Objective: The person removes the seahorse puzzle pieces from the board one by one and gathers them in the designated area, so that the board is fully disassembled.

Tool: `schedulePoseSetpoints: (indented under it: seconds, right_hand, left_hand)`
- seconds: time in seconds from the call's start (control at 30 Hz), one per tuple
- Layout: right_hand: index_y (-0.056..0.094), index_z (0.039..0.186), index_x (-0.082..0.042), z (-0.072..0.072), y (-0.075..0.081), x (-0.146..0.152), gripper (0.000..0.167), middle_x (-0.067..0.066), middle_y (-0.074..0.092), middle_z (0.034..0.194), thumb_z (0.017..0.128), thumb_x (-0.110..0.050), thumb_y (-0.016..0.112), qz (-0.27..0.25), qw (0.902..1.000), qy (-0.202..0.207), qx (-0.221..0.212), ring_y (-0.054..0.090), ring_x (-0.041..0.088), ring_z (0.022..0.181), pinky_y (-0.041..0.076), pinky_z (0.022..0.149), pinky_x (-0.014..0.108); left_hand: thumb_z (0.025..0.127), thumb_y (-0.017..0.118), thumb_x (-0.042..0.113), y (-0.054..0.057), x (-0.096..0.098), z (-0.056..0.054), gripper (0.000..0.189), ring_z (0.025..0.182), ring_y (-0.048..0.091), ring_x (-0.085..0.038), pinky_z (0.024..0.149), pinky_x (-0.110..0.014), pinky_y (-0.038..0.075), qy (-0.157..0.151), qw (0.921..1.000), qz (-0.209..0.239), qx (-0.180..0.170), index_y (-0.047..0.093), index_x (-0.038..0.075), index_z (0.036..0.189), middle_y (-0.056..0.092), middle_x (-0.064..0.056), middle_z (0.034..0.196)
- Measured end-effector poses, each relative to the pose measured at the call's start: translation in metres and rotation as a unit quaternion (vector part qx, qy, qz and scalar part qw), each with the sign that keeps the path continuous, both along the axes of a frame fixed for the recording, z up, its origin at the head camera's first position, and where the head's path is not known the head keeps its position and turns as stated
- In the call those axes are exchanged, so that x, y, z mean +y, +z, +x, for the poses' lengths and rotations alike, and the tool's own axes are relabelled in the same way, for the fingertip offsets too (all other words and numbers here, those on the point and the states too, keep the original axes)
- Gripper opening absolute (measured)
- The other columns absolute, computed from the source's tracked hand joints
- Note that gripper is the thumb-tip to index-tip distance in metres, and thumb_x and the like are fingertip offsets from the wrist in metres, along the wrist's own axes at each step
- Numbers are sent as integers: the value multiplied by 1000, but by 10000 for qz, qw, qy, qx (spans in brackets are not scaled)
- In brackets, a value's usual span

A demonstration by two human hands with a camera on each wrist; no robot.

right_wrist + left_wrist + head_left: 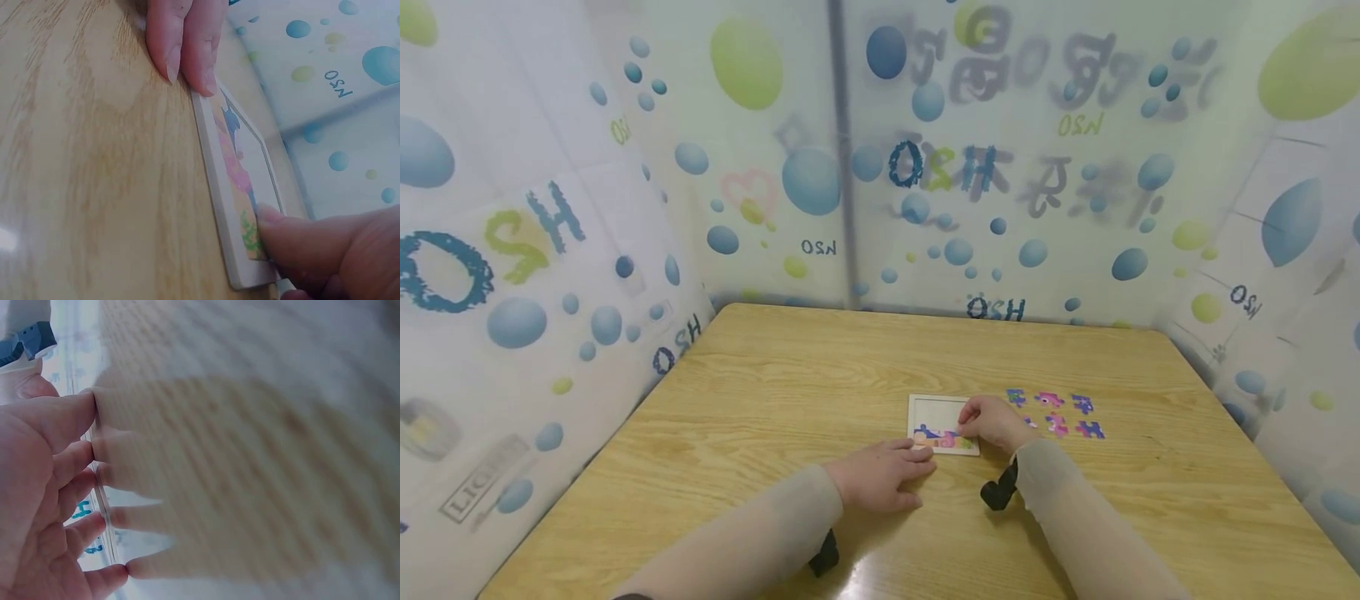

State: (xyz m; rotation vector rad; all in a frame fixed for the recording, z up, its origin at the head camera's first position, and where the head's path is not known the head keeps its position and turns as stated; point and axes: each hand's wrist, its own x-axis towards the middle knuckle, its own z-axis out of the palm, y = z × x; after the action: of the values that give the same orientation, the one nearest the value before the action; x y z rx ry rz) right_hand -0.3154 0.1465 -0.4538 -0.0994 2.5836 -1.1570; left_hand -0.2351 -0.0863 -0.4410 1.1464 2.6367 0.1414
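A white-rimmed puzzle tray (943,399) lies on the table, with joined jigsaw pieces (235,172) filling the strip along its near side. My left hand (880,477) lies palm down with fingers extended, fingertips at the tray's near left corner. Its fingers (85,531) touch the tabletop in the left wrist view. At the tray's right side, my right hand (996,423) has its fingers curled, thumb and index together on the puzzle piece at the right end of the strip. The right wrist view shows that thumb (272,215) against the piece's edge; the other fingertips are mostly hidden.
Several loose jigsaw pieces (1082,404) in purple and pink lie in two rows right of the tray. The wooden table (805,375) ends at a patterned curtain (760,250) at the back; similar curtains hang on both sides.
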Motion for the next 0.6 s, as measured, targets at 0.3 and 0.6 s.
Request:
schedulePoseSetpoints:
  seconds: [0.3, 0.6]
  right_hand:
    - [64, 89, -7, 1, 3, 0, 10, 6, 59, 87, 85, -10, 73, 82, 9999, 112, -30, 51, 22, 83, 40, 73, 33]
    - [66, 94, -10, -1, 12, -5, 7, 5, 60, 89, 89, -15, 69, 246, 9994, 248, 34, 51, 23, 85, 41, 75, 34]
  left_hand:
    - [97, 52, 45, 2, 2, 1, 57, 143, 25, -24, 115, -36, 25, 97, 10000, -13, -13, 41, 21, 148, 29, 6, 155]
    - [96, 54, 44, 6, 1, 3, 57, 143, 25, -25, 115, -35, 25, 121, 9999, 18, -80, 42, 20, 147, 30, 5, 155]
